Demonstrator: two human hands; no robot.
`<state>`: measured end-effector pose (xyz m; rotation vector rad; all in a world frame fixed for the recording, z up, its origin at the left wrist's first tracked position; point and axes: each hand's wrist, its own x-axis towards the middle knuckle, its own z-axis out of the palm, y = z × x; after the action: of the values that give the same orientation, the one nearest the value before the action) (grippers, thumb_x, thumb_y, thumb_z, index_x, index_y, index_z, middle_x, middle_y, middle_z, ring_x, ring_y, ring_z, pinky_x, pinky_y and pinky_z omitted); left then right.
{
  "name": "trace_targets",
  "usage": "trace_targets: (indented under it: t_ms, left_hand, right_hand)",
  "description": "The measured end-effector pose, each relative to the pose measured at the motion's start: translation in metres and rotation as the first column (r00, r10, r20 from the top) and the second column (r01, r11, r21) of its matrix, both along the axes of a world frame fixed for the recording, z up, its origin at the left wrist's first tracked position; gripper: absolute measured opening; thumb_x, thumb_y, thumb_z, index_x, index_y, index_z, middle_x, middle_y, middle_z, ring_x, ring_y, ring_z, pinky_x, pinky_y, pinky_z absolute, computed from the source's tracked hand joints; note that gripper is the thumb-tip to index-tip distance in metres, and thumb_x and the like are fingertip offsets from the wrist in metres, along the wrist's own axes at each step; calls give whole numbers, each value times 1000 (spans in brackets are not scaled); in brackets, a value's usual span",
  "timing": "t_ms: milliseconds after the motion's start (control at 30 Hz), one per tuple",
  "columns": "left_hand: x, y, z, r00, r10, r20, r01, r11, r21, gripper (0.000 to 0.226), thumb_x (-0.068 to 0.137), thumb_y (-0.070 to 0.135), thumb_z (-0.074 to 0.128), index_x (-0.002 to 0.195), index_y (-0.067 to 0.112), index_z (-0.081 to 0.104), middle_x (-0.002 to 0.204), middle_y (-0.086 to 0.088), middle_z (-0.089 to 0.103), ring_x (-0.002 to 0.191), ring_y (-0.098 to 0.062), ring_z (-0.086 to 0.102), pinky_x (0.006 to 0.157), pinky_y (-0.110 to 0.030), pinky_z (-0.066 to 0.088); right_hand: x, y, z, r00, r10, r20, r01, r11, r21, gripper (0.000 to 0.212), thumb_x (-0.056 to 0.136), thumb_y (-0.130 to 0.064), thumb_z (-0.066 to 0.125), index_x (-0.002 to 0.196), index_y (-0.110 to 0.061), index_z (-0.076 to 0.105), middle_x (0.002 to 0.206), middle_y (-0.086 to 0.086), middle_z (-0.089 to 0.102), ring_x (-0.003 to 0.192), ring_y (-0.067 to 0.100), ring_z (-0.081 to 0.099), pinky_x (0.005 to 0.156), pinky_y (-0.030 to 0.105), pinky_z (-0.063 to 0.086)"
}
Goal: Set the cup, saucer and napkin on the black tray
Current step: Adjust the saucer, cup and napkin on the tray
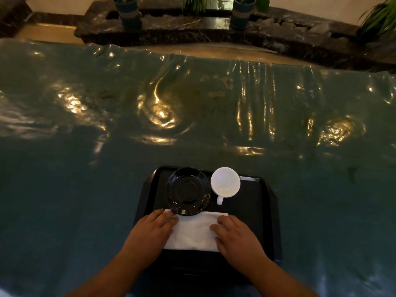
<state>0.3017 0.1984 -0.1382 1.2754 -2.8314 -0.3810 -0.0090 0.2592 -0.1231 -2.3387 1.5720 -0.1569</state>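
A black tray [257, 202] lies on the table close to me. On its far left part sits a glossy black saucer [187, 190]. A white cup [225, 182] stands right of the saucer, empty, its handle pointing toward me. A folded white napkin [194, 231] lies flat on the near part of the tray, its far edge tucked under the saucer's rim. My left hand [150, 230] rests flat on the napkin's left end. My right hand [237, 236] rests flat on its right end. Both palms face down with fingers extended.
The table [85, 168] is covered with a shiny, wrinkled grey-green plastic sheet. Beyond its far edge runs a dark marble ledge [192, 28] with potted plants [128, 11].
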Motion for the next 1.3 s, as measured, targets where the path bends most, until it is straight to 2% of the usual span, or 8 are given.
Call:
trace_targets:
  t_ms: [633,833,933,1000,1067,1133,1200,1300]
  left_hand:
    - [-7,-7,13,1000,-15,-5,15,999,-52,46,82,23,48,121,16,72,125,-4,69,111,-29,65,94,-38,55]
    - [-15,-14,31,997,-21,69,26,997,-67,37,86,33,47,101,20,78,108,-2,75,95,-26,70,77,-38,60]
    - [-25,-29,45,998,63,7,-62,994,-88,28,89,37,52,80,18,71,85,-3,70,74,-26,63,62,-38,54]
    - [-34,-41,53,982,176,-64,-181,980,-78,28,86,42,59,93,17,72,97,-3,69,86,-27,63,69,-41,54]
    - [-45,-52,59,972,237,2,-237,971,28,53,82,54,66,124,22,67,133,-6,62,119,-30,57,96,-47,51]
    - [-54,-61,59,968,210,137,-230,962,146,80,80,70,61,149,33,45,162,-4,33,147,-31,29,119,-52,25]
    - [-63,-67,55,959,160,234,-208,958,198,87,80,78,53,155,40,30,169,-1,14,154,-28,9,124,-51,8]
    - [-68,-72,49,958,152,243,-209,950,231,84,82,75,56,154,39,32,168,-3,16,154,-25,7,123,-47,8]
  right_hand:
    - [6,-11,7,998,-63,25,61,996,61,34,90,-34,61,123,-27,65,122,-2,59,110,18,56,96,33,51]
    - [9,-22,24,999,-41,6,40,990,133,32,94,-34,53,121,-26,68,120,-3,64,106,17,58,91,32,53]
    - [8,-39,45,989,-120,87,120,993,12,22,93,-30,59,109,-25,73,103,-5,68,94,15,57,80,34,56]
    - [8,-56,55,967,-187,170,211,968,-137,20,90,-27,64,109,-22,70,102,-3,64,94,18,55,83,35,53]
    - [6,-75,64,946,-267,185,299,938,-176,37,89,-32,68,125,-22,64,118,1,61,108,22,52,95,38,49]
    - [3,-93,68,934,-342,108,352,930,-103,63,88,-43,71,145,-26,50,140,6,53,125,27,45,105,44,44]
    - [1,-106,68,924,-383,1,383,924,17,82,87,-54,71,157,-31,33,156,9,40,136,31,37,109,46,40]
    - [-2,-116,59,916,-395,-74,402,903,152,92,86,-58,73,159,-34,23,162,7,31,139,31,37,105,47,45]
